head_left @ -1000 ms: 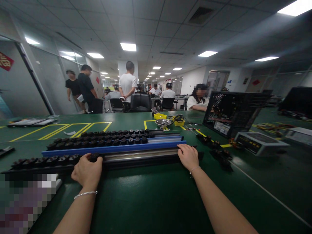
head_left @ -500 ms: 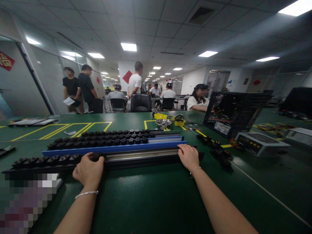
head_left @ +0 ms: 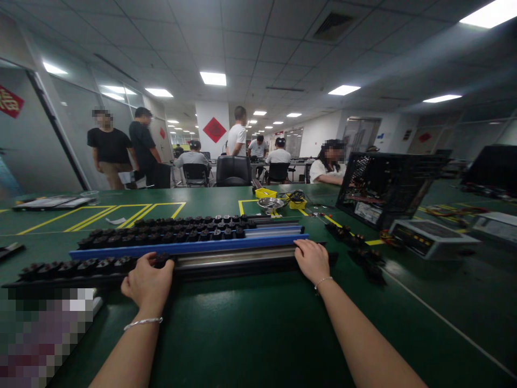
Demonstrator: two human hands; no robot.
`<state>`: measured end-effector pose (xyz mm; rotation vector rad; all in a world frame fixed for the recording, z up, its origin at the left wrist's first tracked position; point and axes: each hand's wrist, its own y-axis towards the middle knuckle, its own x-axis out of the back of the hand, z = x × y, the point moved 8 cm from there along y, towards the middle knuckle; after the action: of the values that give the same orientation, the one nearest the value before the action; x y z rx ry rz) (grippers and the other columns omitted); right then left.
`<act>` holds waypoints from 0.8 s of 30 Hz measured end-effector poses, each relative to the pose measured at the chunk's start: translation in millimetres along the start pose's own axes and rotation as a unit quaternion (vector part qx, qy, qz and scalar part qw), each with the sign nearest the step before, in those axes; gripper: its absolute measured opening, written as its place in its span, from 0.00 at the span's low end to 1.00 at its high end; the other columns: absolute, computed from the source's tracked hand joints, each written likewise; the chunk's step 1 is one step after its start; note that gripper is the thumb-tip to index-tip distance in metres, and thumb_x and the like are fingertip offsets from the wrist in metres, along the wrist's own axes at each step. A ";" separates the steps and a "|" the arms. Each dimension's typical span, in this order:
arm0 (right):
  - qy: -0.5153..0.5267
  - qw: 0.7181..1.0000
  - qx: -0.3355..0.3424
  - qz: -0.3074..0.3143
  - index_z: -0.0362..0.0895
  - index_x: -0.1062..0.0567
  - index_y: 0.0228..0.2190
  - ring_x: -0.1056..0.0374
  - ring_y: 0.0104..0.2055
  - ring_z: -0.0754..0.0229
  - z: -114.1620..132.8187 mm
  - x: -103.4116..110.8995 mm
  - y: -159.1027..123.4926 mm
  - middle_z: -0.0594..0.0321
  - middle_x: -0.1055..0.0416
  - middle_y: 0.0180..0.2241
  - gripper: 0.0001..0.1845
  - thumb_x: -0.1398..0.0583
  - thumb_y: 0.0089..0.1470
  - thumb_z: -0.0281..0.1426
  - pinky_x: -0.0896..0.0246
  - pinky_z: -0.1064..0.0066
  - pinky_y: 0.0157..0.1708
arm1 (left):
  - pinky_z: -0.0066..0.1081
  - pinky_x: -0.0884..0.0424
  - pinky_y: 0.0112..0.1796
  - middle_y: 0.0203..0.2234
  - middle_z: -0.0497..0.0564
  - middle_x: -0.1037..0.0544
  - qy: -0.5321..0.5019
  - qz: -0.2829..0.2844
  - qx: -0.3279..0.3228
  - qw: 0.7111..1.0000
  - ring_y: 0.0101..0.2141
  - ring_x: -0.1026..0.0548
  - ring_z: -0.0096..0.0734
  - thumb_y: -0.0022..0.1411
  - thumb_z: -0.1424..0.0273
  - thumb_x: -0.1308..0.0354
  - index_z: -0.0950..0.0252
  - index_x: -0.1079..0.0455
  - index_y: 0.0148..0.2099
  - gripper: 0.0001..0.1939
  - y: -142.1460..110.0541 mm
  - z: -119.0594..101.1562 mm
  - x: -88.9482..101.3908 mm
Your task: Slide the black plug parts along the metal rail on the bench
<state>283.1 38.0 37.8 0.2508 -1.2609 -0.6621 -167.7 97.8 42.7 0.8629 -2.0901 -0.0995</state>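
Observation:
A long black rail [head_left: 242, 261] with a shiny metal channel lies across the green table in front of me. Round black socket-like pieces [head_left: 86, 267] sit in a row on its left part. My left hand [head_left: 148, 280] has thumb and fingers closed around one such black piece [head_left: 162, 260] at the right end of that row; the hand partly hides it. At the rail's right end, my right hand [head_left: 313, 260] curls its fingers over the edge. Behind runs a blue rail [head_left: 189, 247], and beyond it more rails carry similar black pieces [head_left: 177, 231].
Loose black pieces [head_left: 361, 250] lie to the right, near a power supply unit [head_left: 434, 238] and an open computer case [head_left: 388, 188]. A metal bowl [head_left: 270, 203] and yellow trays [head_left: 265, 193] stand behind the rails. Several people are in the background.
Both hands stay at nearly the same places on the rail. In the background, a standing person in white has shifted right, and a person in black at the left has moved left.

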 end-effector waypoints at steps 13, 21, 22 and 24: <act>-0.005 1.000 -0.002 0.013 0.48 0.26 0.44 0.40 0.55 0.56 -1.4 -1.4 1.0 0.63 0.29 0.49 0.20 0.52 0.55 0.33 0.56 0.57 0.56 | 0.50 0.50 0.55 0.42 0.56 0.25 -0.004 0.004 -0.016 1.000 0.48 0.31 0.48 0.50 0.58 0.48 0.60 0.36 0.48 0.23 3.2 3.2 -10.8; -0.006 1.000 -0.004 0.005 0.48 0.25 0.43 0.39 0.54 0.57 -0.8 -0.3 0.3 0.64 0.29 0.49 0.19 0.51 0.55 0.32 0.56 0.58 0.55 | 0.51 0.51 0.56 0.42 0.56 0.25 0.001 0.000 -0.014 1.000 0.48 0.31 0.48 0.51 0.57 0.48 0.60 0.36 0.49 0.24 4.5 5.1 -13.7; -0.007 1.000 -0.003 0.004 0.48 0.25 0.43 0.39 0.54 0.57 -0.5 -0.3 0.2 0.64 0.29 0.49 0.19 0.51 0.55 0.32 0.56 0.58 0.55 | 0.51 0.51 0.56 0.42 0.56 0.25 0.002 -0.001 -0.015 1.000 0.48 0.30 0.48 0.51 0.57 0.48 0.60 0.36 0.49 0.24 4.1 4.9 -13.5; -0.007 1.000 0.000 0.002 0.48 0.26 0.43 0.39 0.54 0.56 0.0 -0.3 0.1 0.64 0.29 0.49 0.19 0.51 0.55 0.32 0.56 0.57 0.55 | 0.51 0.51 0.56 0.42 0.56 0.25 0.003 0.001 -0.017 1.000 0.48 0.30 0.48 0.51 0.56 0.49 0.60 0.36 0.49 0.24 3.2 4.1 -13.0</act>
<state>283.1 38.2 37.6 0.2428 -1.2752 -0.6614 -167.3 107.3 32.3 0.8408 -2.0773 -0.1301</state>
